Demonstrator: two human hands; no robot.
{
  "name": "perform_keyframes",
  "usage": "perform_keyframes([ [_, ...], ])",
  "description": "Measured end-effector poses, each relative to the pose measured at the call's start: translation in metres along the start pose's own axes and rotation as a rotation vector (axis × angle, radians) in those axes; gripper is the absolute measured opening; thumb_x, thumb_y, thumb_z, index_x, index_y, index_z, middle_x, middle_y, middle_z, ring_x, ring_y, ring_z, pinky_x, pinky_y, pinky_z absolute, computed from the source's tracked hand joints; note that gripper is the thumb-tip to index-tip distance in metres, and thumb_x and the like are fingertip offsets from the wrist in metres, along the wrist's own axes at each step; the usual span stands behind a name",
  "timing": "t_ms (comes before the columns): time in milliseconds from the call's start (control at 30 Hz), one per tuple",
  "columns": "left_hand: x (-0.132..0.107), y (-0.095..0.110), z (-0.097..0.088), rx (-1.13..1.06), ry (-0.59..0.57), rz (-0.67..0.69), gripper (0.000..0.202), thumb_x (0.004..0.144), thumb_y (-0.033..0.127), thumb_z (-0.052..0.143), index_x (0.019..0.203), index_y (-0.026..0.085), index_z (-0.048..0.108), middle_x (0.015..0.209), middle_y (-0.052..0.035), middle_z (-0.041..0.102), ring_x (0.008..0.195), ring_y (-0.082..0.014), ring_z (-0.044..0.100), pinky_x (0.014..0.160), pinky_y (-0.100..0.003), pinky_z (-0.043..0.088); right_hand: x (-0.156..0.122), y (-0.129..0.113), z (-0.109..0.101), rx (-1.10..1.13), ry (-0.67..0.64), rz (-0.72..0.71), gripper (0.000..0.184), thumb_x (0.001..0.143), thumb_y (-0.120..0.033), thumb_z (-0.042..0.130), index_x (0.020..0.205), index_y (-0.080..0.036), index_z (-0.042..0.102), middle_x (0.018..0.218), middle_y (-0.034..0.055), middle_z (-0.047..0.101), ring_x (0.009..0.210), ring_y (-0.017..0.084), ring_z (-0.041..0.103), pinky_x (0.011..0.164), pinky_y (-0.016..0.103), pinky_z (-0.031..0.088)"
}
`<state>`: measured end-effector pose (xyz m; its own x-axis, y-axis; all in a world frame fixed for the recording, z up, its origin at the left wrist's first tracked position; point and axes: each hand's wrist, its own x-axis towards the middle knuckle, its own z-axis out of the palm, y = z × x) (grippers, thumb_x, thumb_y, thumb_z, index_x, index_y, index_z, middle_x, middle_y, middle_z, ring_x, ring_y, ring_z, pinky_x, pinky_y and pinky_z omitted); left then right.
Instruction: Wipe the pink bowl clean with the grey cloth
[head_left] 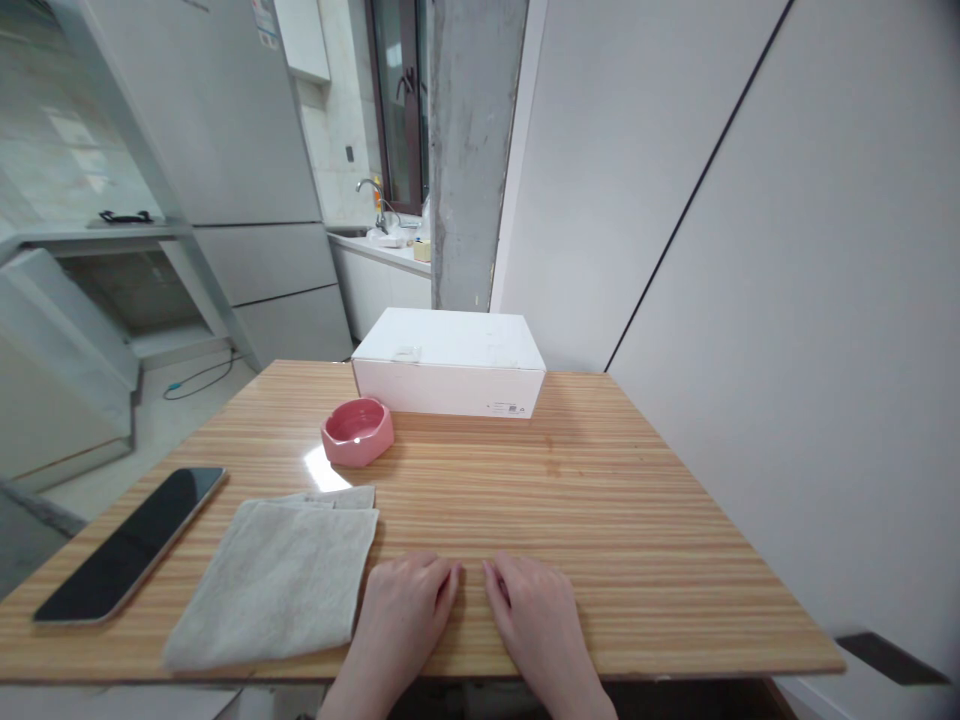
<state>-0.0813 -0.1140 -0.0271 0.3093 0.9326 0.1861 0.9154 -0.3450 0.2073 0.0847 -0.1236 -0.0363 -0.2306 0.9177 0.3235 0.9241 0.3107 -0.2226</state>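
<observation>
My left hand (407,610) rests on the wooden table as a loose fist, thumb toward the middle, close to the right edge of a folded grey-beige cloth (281,580). Beside it, a small gap away, my right hand (536,612) lies in the same closed shape on the bare tabletop. Nothing shows in either hand. A pink, faceted bowl (358,432) stands beyond the cloth, and no contents are visible in it. To the left of the cloth lies a dark-screened phone (131,548), face up.
At the table's (600,520) far end sits a closed white box (450,362), just behind the bowl. A white panelled wall (720,260) runs along the right. Kitchen cabinets and a sink with a faucet (380,205) are in the background, with a cable (199,382) on the floor.
</observation>
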Motion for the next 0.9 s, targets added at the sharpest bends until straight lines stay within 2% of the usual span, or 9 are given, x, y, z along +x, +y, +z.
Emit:
perform_keyframes([
  [333,-0.0016,0.0001,0.0006,0.003,-0.016,-0.019,0.039,0.094,0.027,0.036,0.068,0.024,0.065,0.068,-0.0008,0.069,0.065,-0.0202,0.065,0.059,-0.029,0.040,-0.0003,0.0014,0.0023,0.029,-0.007,0.019,0.027,0.092,-0.020,0.040,0.069,-0.022,0.053,0.063,-0.0001,0.063,0.058,0.017,0.059,0.057,0.028,0.026],
  [900,-0.0021,0.0013,0.0044,-0.029,-0.012,-0.041,0.038,0.093,0.026,0.037,0.068,0.022,0.065,0.068,-0.0031,0.068,0.066,-0.0206,0.065,0.059,-0.030,0.039,-0.0005,0.0011,0.0019,0.030,0.006,0.005,0.027,0.092,-0.021,0.041,0.067,-0.022,0.051,0.061,0.0000,0.061,0.056,0.016,0.057,0.057,0.027,0.024],
])
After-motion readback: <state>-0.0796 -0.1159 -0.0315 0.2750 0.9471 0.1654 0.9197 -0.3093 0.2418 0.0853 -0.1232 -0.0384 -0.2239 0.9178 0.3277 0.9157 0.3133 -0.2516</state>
